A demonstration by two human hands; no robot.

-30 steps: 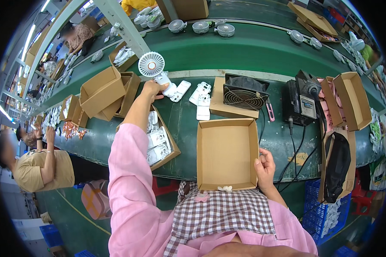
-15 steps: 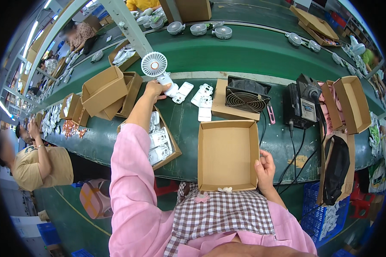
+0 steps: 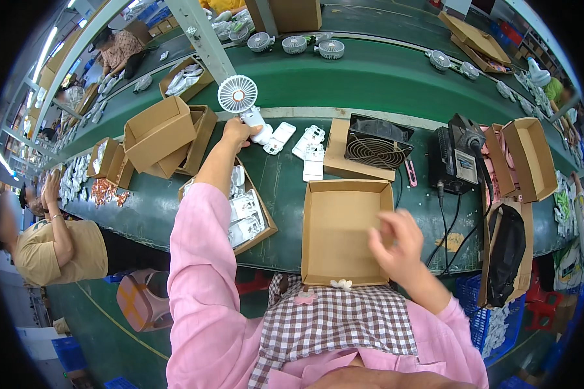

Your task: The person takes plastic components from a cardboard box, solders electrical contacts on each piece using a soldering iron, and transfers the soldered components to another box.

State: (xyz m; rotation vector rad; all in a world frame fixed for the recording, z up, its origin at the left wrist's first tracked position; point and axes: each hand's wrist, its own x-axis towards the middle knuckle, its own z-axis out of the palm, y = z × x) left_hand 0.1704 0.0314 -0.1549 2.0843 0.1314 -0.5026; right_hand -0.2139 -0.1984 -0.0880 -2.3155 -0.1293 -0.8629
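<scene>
A white handheld fan [image 3: 238,94] with a round grille stands upright at the far side of the bench, left of centre. My left hand [image 3: 238,132] is closed around the lower part of its handle; some fingertips are hidden. In front of me lies an empty, shallow cardboard box [image 3: 337,223]. My right hand [image 3: 399,246] hovers over the box's right edge, slightly blurred, its thumb and fingers apart and nothing visible between them. Beneath my left forearm, an open cardboard box [image 3: 266,223] holds white plastic parts [image 3: 245,206].
White plastic casings [image 3: 279,138] and more white pieces [image 3: 313,162] lie beyond the box. A black cooling fan [image 3: 377,149] rests on cardboard. Farther right stand a black device with cables [image 3: 457,162] and a pink cutter [image 3: 411,173]. Stacked boxes [image 3: 159,133] sit left.
My right hand has let go of the empty box's right side and risen up and left over its edge. My left hand stays at the fan.
</scene>
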